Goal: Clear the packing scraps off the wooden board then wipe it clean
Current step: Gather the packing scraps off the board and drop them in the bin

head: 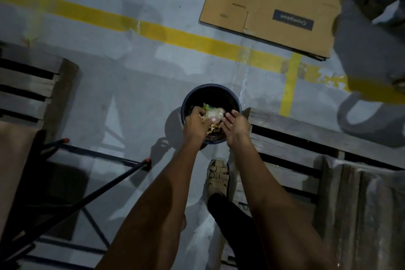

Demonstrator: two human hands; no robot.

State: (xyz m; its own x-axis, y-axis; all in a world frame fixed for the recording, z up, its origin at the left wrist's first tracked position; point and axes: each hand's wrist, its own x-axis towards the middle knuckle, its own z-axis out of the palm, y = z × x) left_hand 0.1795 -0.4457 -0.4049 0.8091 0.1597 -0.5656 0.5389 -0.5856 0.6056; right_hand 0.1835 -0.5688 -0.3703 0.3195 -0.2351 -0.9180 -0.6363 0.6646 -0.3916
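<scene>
We see dim bluish light, soft shadows on the floor (135,85), motion blur at two o'clock, wide-angle bending at edges.

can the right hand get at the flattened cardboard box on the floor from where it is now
Probably not. The right hand is over the dark bin, cupping a bundle of scraps with the left hand. The cardboard box lies well beyond the bin, so stepping forward looks necessary.

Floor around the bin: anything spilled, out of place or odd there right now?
No scraps show on the floor by the bin; both hands hold the scraps over it. A flattened cardboard box lies across the yellow floor line, whose paint is flaking at right.
</scene>
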